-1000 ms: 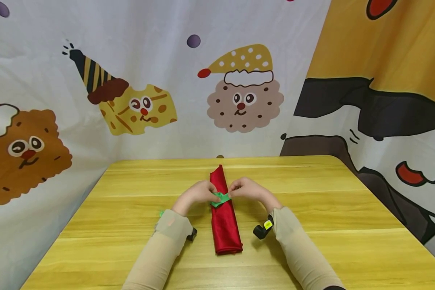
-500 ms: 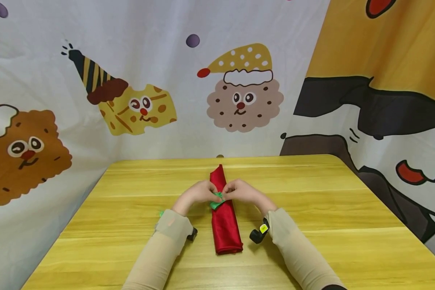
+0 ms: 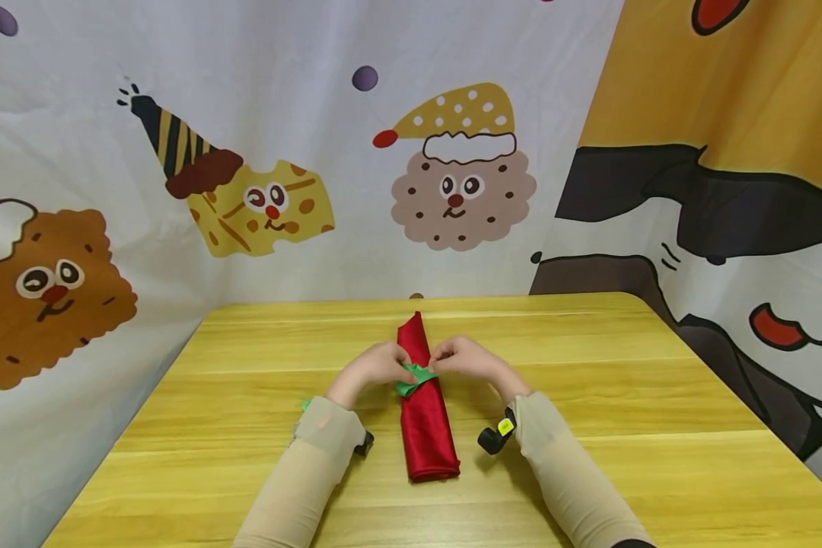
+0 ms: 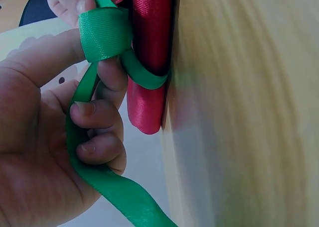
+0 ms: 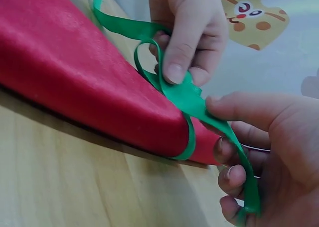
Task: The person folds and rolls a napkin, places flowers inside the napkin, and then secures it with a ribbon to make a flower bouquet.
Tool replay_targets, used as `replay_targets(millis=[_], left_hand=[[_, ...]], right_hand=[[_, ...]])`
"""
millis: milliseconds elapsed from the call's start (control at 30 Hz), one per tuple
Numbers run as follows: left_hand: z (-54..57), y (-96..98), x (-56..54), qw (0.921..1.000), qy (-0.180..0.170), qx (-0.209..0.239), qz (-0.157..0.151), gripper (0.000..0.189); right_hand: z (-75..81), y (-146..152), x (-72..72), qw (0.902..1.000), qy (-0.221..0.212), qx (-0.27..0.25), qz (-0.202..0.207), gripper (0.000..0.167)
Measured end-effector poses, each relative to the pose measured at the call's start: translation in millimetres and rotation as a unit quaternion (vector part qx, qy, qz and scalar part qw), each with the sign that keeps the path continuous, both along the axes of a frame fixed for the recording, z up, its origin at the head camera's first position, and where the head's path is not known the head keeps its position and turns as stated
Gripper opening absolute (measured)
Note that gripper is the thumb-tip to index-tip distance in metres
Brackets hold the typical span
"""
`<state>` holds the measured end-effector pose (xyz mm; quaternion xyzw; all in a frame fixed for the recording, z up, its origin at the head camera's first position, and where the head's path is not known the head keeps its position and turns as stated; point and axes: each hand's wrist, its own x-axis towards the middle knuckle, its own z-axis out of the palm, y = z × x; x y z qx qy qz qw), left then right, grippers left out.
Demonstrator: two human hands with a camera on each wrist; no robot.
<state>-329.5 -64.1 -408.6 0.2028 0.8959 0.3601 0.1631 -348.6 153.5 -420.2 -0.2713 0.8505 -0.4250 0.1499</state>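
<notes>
A rolled or folded red satin cloth (image 3: 428,441) lies lengthwise on the table, with a green ribbon (image 3: 421,374) passed round its middle. From the left side, my left hand (image 3: 382,362) holds the ribbon; its thumb presses on the crossing, as the right wrist view shows. In the left wrist view a wide ribbon loop (image 4: 105,35) wraps over the fingertip, and a tail (image 4: 124,192) runs down through the curled fingers. On the right, my right hand (image 5: 279,142) pinches the other ribbon end (image 5: 234,137) between thumb and forefinger, its tail hanging along the fingers.
The wooden table (image 3: 589,365) stretches out on both sides of the cloth. Behind it hangs a white curtain (image 3: 329,274) printed with cartoon biscuits and cheese. A black wrist camera (image 3: 496,435) sits under the right cuff, close above the tabletop.
My right hand came in to the left hand at the ribbon, then drew back to the right with the ribbon end. The left hand and the cloth stay nearly still.
</notes>
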Motion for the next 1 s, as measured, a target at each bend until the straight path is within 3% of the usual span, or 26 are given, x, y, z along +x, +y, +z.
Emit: replay_targets(millis=[433,800,1000], left_hand=[[1.3,0.3,0.8,0.9999,0.000,-0.006,0.011,0.024],[0.6,1.2,0.0,1.0000,0.001,-0.006,0.002,0.040],[1.2,1.0,0.4,0.9999,0.004,-0.010,-0.003,0.040]], right_hand=[[-1.8,5,-4.0,0.9999,0.002,-0.004,-0.016,0.007],[-1.2,-6,1.9,1.0000,0.008,0.002,0.001,0.007],[-0.3,-13,5.9,0.9998,0.008,0.000,0.016,0.007]])
